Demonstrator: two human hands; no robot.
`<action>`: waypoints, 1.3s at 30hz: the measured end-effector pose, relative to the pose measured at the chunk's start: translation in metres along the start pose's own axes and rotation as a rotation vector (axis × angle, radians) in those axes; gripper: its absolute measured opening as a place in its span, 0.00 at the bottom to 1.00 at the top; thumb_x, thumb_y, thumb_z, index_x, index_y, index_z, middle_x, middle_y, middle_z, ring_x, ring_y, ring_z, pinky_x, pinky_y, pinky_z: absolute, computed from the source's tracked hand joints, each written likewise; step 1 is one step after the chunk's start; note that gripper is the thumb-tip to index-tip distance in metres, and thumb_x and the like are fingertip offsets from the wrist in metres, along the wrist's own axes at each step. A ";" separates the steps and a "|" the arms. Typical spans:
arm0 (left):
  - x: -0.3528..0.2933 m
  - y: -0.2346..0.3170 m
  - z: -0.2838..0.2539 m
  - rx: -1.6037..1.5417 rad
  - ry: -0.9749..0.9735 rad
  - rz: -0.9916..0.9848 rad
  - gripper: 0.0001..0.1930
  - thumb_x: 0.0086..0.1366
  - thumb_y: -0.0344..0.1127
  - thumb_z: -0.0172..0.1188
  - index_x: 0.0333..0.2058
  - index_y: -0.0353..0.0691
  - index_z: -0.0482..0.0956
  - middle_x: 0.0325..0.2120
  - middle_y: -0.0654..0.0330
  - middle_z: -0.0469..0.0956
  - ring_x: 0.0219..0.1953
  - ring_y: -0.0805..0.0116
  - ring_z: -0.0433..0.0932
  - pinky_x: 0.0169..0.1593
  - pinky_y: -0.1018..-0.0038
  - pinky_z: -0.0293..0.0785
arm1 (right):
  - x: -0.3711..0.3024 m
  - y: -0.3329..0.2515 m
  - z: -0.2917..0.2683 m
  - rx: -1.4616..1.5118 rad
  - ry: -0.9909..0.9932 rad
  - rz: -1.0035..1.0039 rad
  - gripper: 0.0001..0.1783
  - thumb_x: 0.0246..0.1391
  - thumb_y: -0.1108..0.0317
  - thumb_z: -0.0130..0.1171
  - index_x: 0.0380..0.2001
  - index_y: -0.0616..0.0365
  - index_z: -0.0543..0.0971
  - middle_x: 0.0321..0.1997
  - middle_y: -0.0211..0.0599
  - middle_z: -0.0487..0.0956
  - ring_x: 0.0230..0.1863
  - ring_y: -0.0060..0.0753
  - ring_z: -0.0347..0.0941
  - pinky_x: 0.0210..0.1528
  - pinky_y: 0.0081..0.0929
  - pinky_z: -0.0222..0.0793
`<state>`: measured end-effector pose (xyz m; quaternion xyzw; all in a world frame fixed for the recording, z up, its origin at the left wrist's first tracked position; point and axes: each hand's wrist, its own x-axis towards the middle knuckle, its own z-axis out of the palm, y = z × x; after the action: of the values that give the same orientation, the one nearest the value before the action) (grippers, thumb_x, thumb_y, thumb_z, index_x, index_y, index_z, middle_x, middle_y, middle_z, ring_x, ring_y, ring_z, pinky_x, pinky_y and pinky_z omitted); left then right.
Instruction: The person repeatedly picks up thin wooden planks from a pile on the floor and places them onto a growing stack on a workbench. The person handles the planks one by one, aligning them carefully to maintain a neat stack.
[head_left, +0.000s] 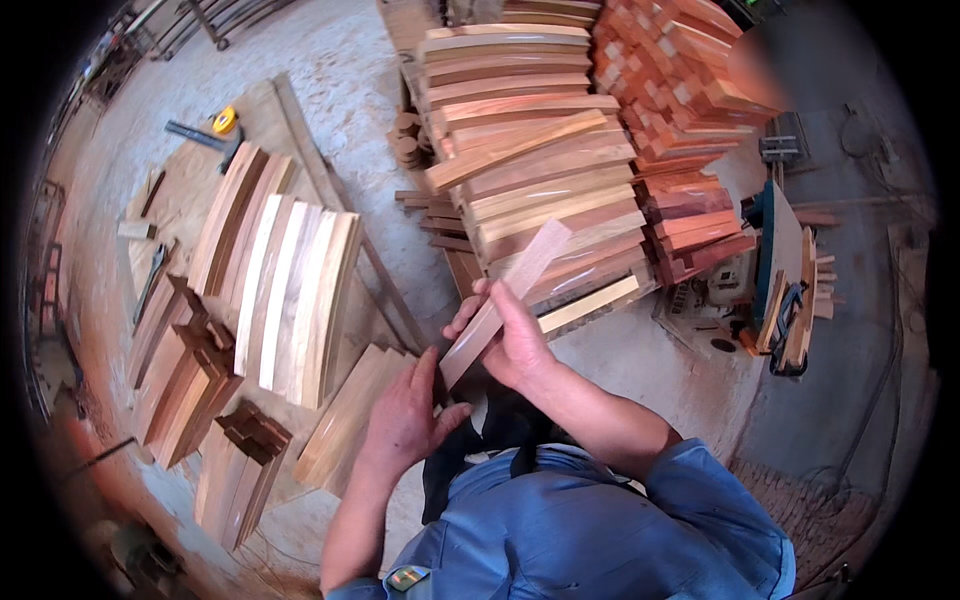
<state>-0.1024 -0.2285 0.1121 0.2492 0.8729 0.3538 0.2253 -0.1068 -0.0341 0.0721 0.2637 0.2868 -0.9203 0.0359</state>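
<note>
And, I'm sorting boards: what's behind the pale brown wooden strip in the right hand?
Behind the strip, a stack of curved brown wooden boards shows; the portions directly behind it are covered.

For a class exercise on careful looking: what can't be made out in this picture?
All in the head view:
- Underside of the wooden strip: turned away from the camera.
- Part of the right hand: hidden behind the strip.
- One end of the reddish wood stack: behind a blurred patch.
- Exact kind of yellow round thing: too small.
</note>
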 end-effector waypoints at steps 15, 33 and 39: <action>0.080 0.066 0.117 -0.030 -0.204 0.091 0.29 0.60 0.48 0.64 0.57 0.41 0.71 0.38 0.48 0.78 0.40 0.48 0.80 0.43 0.58 0.77 | -0.052 -0.079 -0.166 0.073 0.071 -0.017 0.16 0.64 0.59 0.56 0.51 0.52 0.70 0.47 0.45 0.80 0.51 0.46 0.77 0.57 0.46 0.72; 0.196 0.016 0.134 -0.333 0.446 -0.285 0.33 0.59 0.34 0.68 0.61 0.32 0.64 0.44 0.51 0.77 0.42 0.63 0.77 0.46 0.70 0.76 | -0.051 -0.161 -0.236 -0.022 0.123 -0.160 0.14 0.65 0.61 0.54 0.49 0.51 0.69 0.42 0.44 0.80 0.48 0.41 0.77 0.50 0.41 0.72; 0.207 0.009 0.129 -0.577 0.424 -0.431 0.26 0.60 0.34 0.68 0.54 0.31 0.70 0.34 0.59 0.78 0.34 0.74 0.76 0.37 0.75 0.74 | -0.036 -0.165 -0.234 -0.028 0.135 -0.121 0.12 0.65 0.62 0.55 0.48 0.50 0.70 0.43 0.39 0.80 0.45 0.34 0.78 0.46 0.36 0.76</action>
<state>-0.1861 -0.0345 -0.0099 -0.0908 0.7971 0.5722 0.1699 -0.0031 0.2279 0.0114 0.3070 0.3169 -0.8967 -0.0355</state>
